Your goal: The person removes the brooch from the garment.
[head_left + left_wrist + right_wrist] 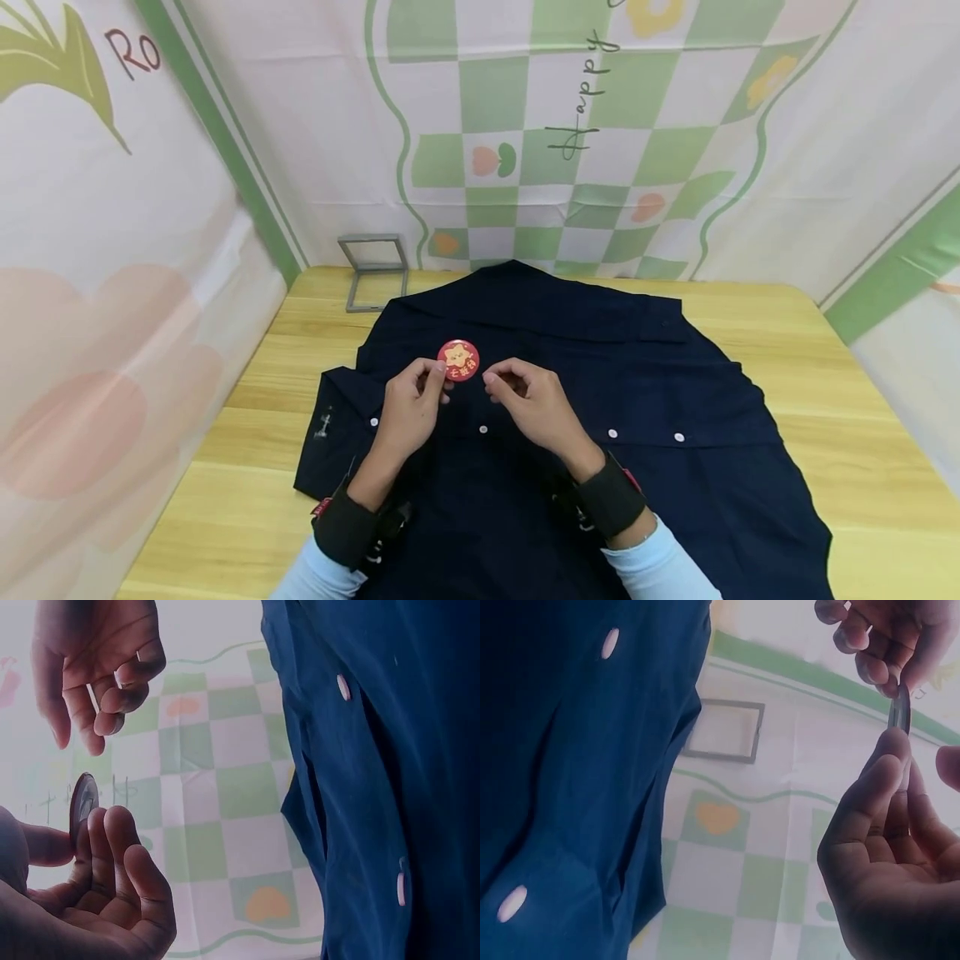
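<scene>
A round red pin badge [458,360] with a yellow star and yellow characters is pinched at its lower left edge by my left hand [411,404]. The left wrist view shows the badge [83,804] nearly edge-on, its silvery back partly visible, between thumb and fingers. Just to its right is my right hand [536,406], fingers loosely bent and holding nothing; the left wrist view shows a gap between this hand [101,671] and the badge. Beneath both hands lies a dark navy shirt [555,500] with white buttons, spread over the table.
A grey square frame [377,268], opened like a hinged case, stands at the table's back left, beside the shirt. The wooden table [247,467] meets a patterned cloth backdrop [551,200] behind and a cloth side wall [150,350] on the left.
</scene>
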Motion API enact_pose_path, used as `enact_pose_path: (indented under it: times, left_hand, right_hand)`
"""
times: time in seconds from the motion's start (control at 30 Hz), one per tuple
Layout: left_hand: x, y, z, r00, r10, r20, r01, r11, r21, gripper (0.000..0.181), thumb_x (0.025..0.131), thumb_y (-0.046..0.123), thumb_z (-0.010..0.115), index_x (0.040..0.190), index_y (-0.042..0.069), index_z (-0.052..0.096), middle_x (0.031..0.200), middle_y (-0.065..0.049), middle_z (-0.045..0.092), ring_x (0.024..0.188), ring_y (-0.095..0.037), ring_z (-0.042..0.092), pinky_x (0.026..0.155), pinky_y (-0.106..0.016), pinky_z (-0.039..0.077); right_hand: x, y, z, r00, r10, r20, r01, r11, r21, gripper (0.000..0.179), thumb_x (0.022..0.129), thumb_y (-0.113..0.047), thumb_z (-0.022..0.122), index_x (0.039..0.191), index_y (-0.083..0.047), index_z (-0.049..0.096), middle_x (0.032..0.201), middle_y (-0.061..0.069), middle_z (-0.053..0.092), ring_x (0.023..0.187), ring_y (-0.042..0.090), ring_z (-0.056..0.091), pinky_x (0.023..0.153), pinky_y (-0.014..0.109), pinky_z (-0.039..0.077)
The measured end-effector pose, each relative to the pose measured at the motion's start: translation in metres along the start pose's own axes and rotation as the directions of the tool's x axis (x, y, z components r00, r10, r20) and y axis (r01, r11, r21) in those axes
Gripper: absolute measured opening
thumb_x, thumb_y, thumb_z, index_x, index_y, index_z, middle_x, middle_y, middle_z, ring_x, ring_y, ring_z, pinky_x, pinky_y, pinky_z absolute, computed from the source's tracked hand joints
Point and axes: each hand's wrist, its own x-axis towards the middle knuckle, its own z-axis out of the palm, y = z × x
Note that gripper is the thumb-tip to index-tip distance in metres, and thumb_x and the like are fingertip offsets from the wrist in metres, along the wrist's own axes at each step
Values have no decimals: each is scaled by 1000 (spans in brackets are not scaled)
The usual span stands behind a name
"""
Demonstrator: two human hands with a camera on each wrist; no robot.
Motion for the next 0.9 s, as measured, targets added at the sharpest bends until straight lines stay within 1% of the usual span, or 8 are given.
enact_pose_path:
  times: [0.13, 0.23, 0.27, 0.37, 0.47, 0.67, 0.8, 0.9]
  left_hand:
    - [3, -1, -3, 1000, 10, -8, -10, 1000, 2, 27, 104, 21, 50, 94, 1, 66, 81, -12, 68, 65, -13, 62, 58, -22, 48]
    - [6, -2, -5, 1000, 2, -4, -2, 1000, -7, 27, 104, 22, 50, 95, 2, 66, 82, -13, 68, 65, -13, 61, 50, -23, 47]
    - [7, -3, -6, 1000, 0, -4, 0, 1000, -7, 28, 104, 23, 49, 95, 2, 65, 82, -13, 68, 65, -13, 61, 49, -23, 47]
    - [10, -5, -9, 1000, 0, -10, 0, 1000, 0, 28, 104, 23, 49, 96, 2, 65, 83, -13, 68, 67, -13, 62, 50, -24, 47]
    - [15, -9, -12, 1000, 9, -29, -8, 1000, 14, 28, 104, 22, 49, 97, 1, 65, 83, -13, 68, 68, -15, 63, 59, -23, 48]
    - [25, -16, -17, 998, 12, -62, -10, 999, 30, 29, 104, 22, 49, 97, 0, 66, 83, -15, 69, 68, -20, 65, 59, -23, 47]
    - [31, -23, -21, 996, 13, -88, -9, 999, 50, 30, 104, 22, 49, 98, -2, 66, 83, -16, 70, 67, -21, 65, 58, -22, 46]
    - [35, -28, -24, 993, -1, -115, 8, 998, 57, 30, 104, 21, 49, 97, -2, 66, 83, -16, 70, 66, -21, 65, 57, -22, 45]
  right_hand:
    - [6, 0, 3, 1000, -3, 7, 2, 1000, 12, 17, 99, -18, 59, 105, -5, 69, 89, 8, 69, 78, 16, 68, 66, 24, 54]
    - [10, -2, 6, 1000, -3, 9, 3, 1000, 10, 17, 100, -18, 58, 105, -5, 69, 89, 8, 69, 78, 14, 67, 65, 24, 53]
    - [12, -2, 7, 1000, -4, 11, 4, 1000, 10, 17, 100, -18, 58, 105, -5, 69, 89, 8, 69, 78, 14, 67, 65, 24, 53]
    - [16, -3, 11, 1000, -10, 20, 10, 1000, 18, 18, 100, -17, 58, 105, -4, 69, 90, 10, 70, 77, 14, 68, 65, 24, 54]
    - [20, -3, 15, 999, -19, 28, 18, 1000, 26, 18, 100, -17, 58, 105, -3, 68, 90, 12, 70, 78, 16, 68, 67, 24, 55]
    - [30, -3, 25, 999, -29, 39, 28, 999, 38, 19, 99, -16, 58, 106, -2, 68, 91, 11, 70, 79, 20, 68, 70, 25, 55]
    - [36, -3, 33, 999, -10, 53, 8, 999, 40, 19, 100, -18, 58, 106, -3, 68, 92, 11, 69, 80, 18, 68, 71, 24, 54]
    - [40, -4, 40, 998, -5, 67, 2, 999, 46, 20, 100, -18, 58, 106, -2, 68, 92, 11, 69, 80, 19, 67, 71, 23, 54]
